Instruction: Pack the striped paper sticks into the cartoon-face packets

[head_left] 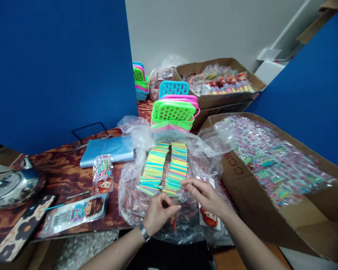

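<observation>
Clear printed packet (172, 222) lies at six o'clock from the coloured sticks (175, 168); a light, even pinch should keep its film from creasing! Left hand (160, 213) beside it, thumb and fingers slightly apart; right hand (205, 195) at the sticks' four o'clock, fingertips nearly together; whether either grips anything, can't tell.

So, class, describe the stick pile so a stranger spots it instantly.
On the patterned table, find the crumpled clear plastic. Amid it, just beyond the left hand and right hand, lies the stick pile. Two packed rows of colours set it apart from the lone sticks at left.
</observation>
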The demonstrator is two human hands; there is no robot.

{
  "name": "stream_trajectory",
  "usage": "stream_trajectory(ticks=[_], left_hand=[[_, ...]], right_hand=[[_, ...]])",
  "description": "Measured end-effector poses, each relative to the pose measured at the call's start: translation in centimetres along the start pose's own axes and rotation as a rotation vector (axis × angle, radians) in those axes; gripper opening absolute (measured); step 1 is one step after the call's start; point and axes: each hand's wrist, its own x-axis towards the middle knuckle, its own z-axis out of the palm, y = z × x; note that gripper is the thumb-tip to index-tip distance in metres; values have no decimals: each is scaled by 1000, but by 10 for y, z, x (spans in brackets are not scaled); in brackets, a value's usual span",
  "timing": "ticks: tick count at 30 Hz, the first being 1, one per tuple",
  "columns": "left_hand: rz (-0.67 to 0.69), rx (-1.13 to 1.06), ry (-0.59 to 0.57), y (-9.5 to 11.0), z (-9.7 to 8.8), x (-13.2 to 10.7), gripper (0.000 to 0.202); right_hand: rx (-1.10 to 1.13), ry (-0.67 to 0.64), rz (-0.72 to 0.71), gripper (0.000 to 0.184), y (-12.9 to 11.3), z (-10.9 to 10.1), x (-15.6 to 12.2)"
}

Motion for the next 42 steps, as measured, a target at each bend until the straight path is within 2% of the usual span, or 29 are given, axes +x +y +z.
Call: stream_trajectory(ticks=[1,3,5,7,12,23,30,32,34,38,42], left_hand=[[0,9,4,-2,-4,-3,28],[2,38,-11,-4,-10,-9,27],[3,55,-18,-4,-14,-14,27],[-17,34,-25,-4,-16,-17,28],[-53,-20,-33,-6,-18,-18,30],[-72,-32,-28,-8,-18,-20,27],[-80,-69,-17,-10,-20,-19,27],[-91,-80,-14,-9,-21,-18,26],[-85,-88,-25,-6,-21,-17,26],[-43,-93,-47,-1,-20,-16,26],[-42,-104,-47,2,-19,-15,24]], right_hand=[[-58,4,29,25,7,6,6],[-329,-29,70,25,22,22,17],[-609,-120,95,25,32,37,26],[-747,-193,114,26,37,51,32],[-821,-233,130,20,38,64,39],[-786,-251,144,22,46,62,45],[-572,-200,190,12,45,46,44],[-498,-187,205,15,41,40,40],[-281,-154,215,20,36,35,36],[398,-26,258,27,24,36,27],[761,114,307,25,10,43,28]])
